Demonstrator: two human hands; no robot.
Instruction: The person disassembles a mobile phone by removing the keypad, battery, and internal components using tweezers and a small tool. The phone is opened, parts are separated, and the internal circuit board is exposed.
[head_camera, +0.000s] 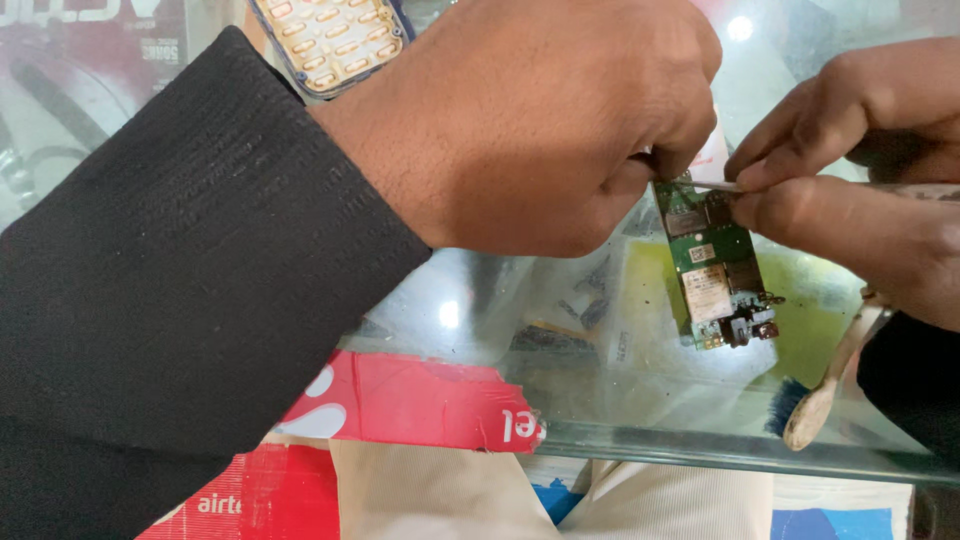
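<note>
The left hand (530, 110) holds the top of a green circuit board (712, 262) in a closed grip; the board hangs below it, above the glass desk (640, 400). Just to its right, the right hand (850, 170) pinches a thin metal tool (715, 185) touching the board. A brush (825, 385) lies below the right hand.

glossy glass counter (640, 440), matt knit sleeve (180, 270)

two hands (560, 120) (850, 170), one green circuit board (712, 262), one keypad (330, 40), one wooden brush (830, 380), one thin metal tool (715, 185).
</note>
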